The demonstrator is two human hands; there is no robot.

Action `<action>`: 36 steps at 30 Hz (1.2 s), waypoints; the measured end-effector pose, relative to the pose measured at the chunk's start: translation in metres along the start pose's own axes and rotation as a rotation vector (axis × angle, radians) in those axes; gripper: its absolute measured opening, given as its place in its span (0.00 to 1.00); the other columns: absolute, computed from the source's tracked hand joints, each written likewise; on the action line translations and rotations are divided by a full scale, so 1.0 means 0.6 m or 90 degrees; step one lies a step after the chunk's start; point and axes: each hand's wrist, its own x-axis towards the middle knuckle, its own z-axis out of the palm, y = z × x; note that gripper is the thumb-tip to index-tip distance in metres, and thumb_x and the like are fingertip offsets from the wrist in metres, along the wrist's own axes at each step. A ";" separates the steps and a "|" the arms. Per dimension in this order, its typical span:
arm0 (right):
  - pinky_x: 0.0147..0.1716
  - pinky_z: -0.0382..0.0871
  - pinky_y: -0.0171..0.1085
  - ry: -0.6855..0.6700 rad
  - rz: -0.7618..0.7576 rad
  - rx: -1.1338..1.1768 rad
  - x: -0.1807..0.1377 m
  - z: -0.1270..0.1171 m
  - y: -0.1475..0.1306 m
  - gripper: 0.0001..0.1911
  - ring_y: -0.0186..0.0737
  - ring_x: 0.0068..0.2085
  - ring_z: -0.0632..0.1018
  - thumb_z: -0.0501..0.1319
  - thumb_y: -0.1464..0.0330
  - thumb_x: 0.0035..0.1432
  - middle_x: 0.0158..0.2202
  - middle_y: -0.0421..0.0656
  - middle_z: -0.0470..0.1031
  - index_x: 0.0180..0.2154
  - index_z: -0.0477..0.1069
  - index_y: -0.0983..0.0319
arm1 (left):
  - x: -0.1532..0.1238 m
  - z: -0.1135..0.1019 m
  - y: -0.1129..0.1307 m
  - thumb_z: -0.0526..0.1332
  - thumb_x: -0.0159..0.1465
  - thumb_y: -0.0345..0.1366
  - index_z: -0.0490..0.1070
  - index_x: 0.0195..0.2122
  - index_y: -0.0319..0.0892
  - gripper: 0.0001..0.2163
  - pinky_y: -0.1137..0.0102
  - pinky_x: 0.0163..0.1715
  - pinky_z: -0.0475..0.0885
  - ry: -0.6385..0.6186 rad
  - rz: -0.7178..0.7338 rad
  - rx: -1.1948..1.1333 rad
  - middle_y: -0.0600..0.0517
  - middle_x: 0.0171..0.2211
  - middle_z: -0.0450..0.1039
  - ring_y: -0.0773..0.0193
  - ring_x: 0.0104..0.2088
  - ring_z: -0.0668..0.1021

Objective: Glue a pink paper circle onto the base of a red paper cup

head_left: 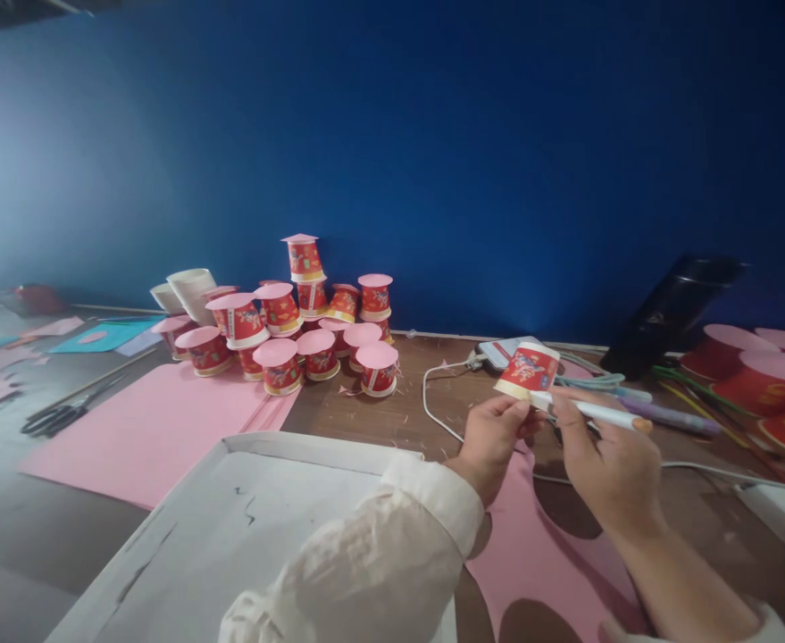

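Note:
My left hand (492,438) pinches a red patterned paper cup (530,368) low down by its pale rim; the cup is tilted. In my right hand (610,469) is a white marker pen (597,412) with an orange end, its other end at the lower part of the cup. Whether that tip touches the cup cannot be made out. Beneath both hands lies a pink paper sheet (526,545) with round cut-outs. To the left, several upside-down red cups (321,362) topped with pink paper pieces are grouped, some stacked.
A white box lid (251,536) is in front, beside pink sheets (137,420) and scissors (63,415). White cups (193,293) lean behind. At right are a cable (432,406), a purple marker (673,417), a tilted black bottle (666,313) and larger red items with pink tops (780,371). A blue wall (432,161) rises behind.

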 end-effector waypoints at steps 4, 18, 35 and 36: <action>0.45 0.75 0.42 0.014 -0.030 -0.029 -0.001 0.000 0.004 0.18 0.47 0.43 0.84 0.55 0.57 0.72 0.40 0.48 0.85 0.40 0.79 0.59 | -0.001 0.002 0.001 0.77 0.49 0.52 0.80 0.30 0.37 0.21 0.62 0.48 0.74 0.002 0.008 0.023 0.49 0.29 0.77 0.64 0.33 0.78; 0.46 0.77 0.44 0.012 -0.001 -0.009 -0.004 0.001 0.004 0.18 0.48 0.44 0.85 0.56 0.56 0.72 0.40 0.49 0.85 0.41 0.80 0.59 | -0.004 0.006 0.005 0.73 0.53 0.48 0.77 0.26 0.39 0.16 0.64 0.43 0.72 0.024 0.026 0.104 0.49 0.28 0.75 0.64 0.32 0.75; 0.45 0.76 0.42 0.017 -0.026 -0.005 -0.004 0.001 -0.007 0.16 0.46 0.42 0.84 0.56 0.58 0.72 0.39 0.48 0.84 0.40 0.79 0.58 | -0.011 0.007 -0.002 0.66 0.57 0.45 0.73 0.24 0.42 0.12 0.67 0.37 0.65 0.040 0.078 0.227 0.52 0.26 0.72 0.63 0.30 0.70; 0.45 0.75 0.42 0.017 -0.020 -0.006 -0.004 0.001 -0.007 0.16 0.47 0.43 0.84 0.56 0.58 0.72 0.40 0.48 0.84 0.41 0.79 0.58 | -0.011 0.006 -0.001 0.66 0.57 0.45 0.73 0.24 0.43 0.12 0.67 0.37 0.65 0.039 0.081 0.239 0.52 0.25 0.72 0.63 0.30 0.70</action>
